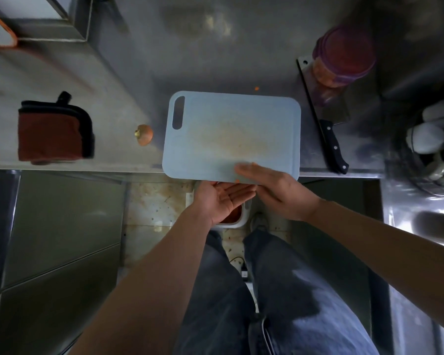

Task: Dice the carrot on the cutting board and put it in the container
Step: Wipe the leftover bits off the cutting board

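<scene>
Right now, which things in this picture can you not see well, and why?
Head view only.
White container: the left hand covers most of it; how full is unclear.
Orange bit at the near edge of the cutting board: too small, beside the right hand.
Purple-lidded jar: blurred, contents unsure.
Pale objects at right: blurred, partly cut off by the frame edge.

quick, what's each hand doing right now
Left hand: open, palm up below the cutting board's near edge.
Right hand: open, straight fingers resting on that edge.
</scene>
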`<state>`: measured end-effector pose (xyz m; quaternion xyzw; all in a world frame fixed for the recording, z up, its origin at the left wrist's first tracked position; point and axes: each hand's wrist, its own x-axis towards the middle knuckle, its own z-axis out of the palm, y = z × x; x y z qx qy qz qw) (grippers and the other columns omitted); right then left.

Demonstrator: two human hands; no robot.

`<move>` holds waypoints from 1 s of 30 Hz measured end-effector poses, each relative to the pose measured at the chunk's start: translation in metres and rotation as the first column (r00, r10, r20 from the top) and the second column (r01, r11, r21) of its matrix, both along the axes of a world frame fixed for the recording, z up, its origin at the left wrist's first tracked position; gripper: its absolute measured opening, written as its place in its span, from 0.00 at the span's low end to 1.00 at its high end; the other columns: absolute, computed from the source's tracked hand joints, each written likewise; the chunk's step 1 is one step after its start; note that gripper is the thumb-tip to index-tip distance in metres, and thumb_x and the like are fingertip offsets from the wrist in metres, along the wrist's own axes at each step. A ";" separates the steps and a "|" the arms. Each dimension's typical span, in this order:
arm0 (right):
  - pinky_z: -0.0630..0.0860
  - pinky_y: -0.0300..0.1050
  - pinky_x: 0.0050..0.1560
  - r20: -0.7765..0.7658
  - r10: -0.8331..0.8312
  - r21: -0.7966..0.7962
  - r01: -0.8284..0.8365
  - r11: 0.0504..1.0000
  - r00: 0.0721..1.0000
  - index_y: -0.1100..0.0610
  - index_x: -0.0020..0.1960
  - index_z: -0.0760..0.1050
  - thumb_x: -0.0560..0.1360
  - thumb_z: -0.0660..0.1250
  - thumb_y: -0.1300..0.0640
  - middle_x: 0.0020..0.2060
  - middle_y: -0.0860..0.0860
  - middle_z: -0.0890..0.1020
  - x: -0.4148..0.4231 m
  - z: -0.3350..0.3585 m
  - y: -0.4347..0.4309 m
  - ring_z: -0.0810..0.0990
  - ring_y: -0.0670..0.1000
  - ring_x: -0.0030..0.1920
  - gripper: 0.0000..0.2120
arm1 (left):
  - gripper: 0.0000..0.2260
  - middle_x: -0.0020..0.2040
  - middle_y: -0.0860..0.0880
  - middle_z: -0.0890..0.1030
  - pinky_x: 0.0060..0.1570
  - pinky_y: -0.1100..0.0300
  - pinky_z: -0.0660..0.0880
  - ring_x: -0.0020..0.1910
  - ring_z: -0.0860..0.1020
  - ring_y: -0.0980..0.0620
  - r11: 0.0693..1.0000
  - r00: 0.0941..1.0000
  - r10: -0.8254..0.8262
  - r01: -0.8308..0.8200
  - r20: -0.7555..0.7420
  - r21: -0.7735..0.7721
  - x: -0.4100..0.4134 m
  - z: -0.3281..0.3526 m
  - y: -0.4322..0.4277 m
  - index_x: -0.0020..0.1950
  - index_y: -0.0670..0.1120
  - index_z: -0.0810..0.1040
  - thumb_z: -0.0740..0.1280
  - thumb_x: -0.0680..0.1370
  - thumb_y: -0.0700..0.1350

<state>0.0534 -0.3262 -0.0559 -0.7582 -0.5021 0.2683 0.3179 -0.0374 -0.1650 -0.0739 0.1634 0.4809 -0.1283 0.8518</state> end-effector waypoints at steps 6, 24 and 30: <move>0.55 0.49 0.77 0.121 -0.089 -0.047 0.095 0.994 0.989 0.61 0.77 0.58 0.79 0.52 0.62 0.75 0.59 0.63 0.005 -0.009 -0.007 0.58 0.54 0.77 0.26 | 0.23 0.58 0.29 0.78 0.56 0.43 0.77 0.57 0.79 0.32 1.000 1.000 0.006 -0.006 -0.004 -0.027 -0.001 -0.001 -0.001 0.63 0.30 0.74 0.52 0.85 0.49; 0.61 0.44 0.74 0.117 0.021 0.040 -0.026 0.999 0.993 0.64 0.72 0.68 0.78 0.55 0.63 0.67 0.59 0.74 -0.012 -0.003 0.000 0.71 0.53 0.70 0.22 | 0.21 0.48 0.33 0.83 0.44 0.47 0.82 0.45 0.84 0.38 0.998 0.998 -0.052 0.053 -0.045 0.033 0.003 0.005 0.000 0.54 0.32 0.78 0.52 0.85 0.45; 0.53 0.54 0.77 0.280 -0.271 -0.109 0.311 0.944 0.921 0.64 0.76 0.57 0.76 0.58 0.63 0.76 0.61 0.59 0.021 -0.010 0.027 0.56 0.58 0.77 0.30 | 0.26 0.57 0.30 0.80 0.55 0.44 0.78 0.58 0.80 0.34 0.998 0.996 -0.055 0.053 -0.074 -0.019 0.004 0.007 0.001 0.62 0.28 0.74 0.48 0.85 0.49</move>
